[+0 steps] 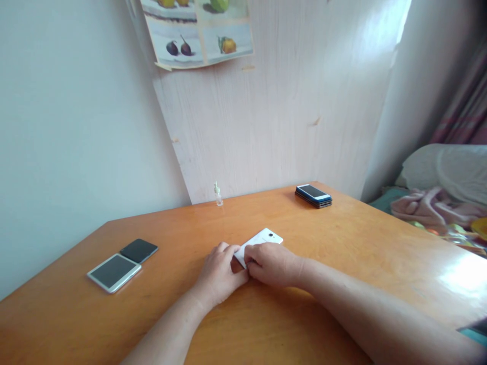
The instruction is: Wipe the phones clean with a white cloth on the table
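White and camera side up, the phone (257,239) is under my hands on the wooden table (182,228). My left hand (218,274) curves thumb and fingers around its near end while my right hand (274,263) curls over it (whether either truly pinches, I cannot tell). I judge the step to be handling that end, the next move calling for a steady left side and fine right-hand fingerwork.

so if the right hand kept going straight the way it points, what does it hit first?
Likely the left hand, right ahead at the near end of the white smartphone. Exact fingertip clearance and height are unclear from this one view.
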A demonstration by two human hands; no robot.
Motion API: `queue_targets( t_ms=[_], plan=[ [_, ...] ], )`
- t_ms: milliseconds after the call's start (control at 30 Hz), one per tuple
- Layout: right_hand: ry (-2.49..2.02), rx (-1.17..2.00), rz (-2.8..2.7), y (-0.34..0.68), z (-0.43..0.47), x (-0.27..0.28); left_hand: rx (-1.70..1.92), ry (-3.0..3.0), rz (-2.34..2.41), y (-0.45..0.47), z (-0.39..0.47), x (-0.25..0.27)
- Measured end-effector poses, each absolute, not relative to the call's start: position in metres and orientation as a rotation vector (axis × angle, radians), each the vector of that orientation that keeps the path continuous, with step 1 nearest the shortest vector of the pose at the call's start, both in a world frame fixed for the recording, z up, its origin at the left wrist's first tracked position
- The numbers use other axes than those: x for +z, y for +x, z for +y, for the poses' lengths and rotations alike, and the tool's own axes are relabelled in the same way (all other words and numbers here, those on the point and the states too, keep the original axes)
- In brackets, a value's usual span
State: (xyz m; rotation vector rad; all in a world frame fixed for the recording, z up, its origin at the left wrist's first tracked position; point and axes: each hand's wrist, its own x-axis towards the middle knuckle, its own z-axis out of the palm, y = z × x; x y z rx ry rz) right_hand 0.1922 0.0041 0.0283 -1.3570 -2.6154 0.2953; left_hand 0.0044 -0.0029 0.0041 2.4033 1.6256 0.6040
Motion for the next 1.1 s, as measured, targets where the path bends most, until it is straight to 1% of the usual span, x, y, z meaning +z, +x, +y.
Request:
queue_targets(
  t_ms=[167,233,300,467,533,633,700,800,967,1033,1100],
  plan=[
    [-1.814,0.128,-2.333,0.224,0.041,0.029,0.630,2.388,1.645,0.005,-0.003,0.002],
    [-1.859,0.087,-2.273,0.228,0.046,0.029,0.623,2.386,1.648,0.005,-0.003,0.002],
    [-1.770,0.106,-2.315,0.221,0.039,0.028,0.614,2.385,1.654,0.005,-0.003,0.002],
    [-1.281,0.227,-2.578,0.193,0.010,0.026,0.615,2.418,1.639,0.004,-0.002,0.001],
    [-1.325,0.217,-2.552,0.197,0.013,0.026,0.638,2.419,1.637,0.003,-0.002,0.000],
    [-1.641,0.115,-2.358,0.213,0.033,0.027,0.650,2.405,1.641,0.003,-0.001,-0.002],
    [-1.774,0.060,-2.267,0.220,0.042,0.026,0.649,2.405,1.639,0.003,-0.001,-0.003],
    [-1.679,0.065,-2.320,0.213,0.036,0.024,0.658,2.408,1.647,0.003,-0.001,-0.003],
    [-1.182,0.141,-2.591,0.187,0.012,0.019,0.638,2.436,1.623,0.003,-0.002,-0.001],
    [-1.246,0.111,-2.569,0.191,0.016,0.020,0.639,2.422,1.632,0.003,-0.002,0.000],
    [-1.466,0.048,-2.455,0.201,0.028,0.021,0.642,2.403,1.647,0.004,-0.002,-0.001]
  ],
)
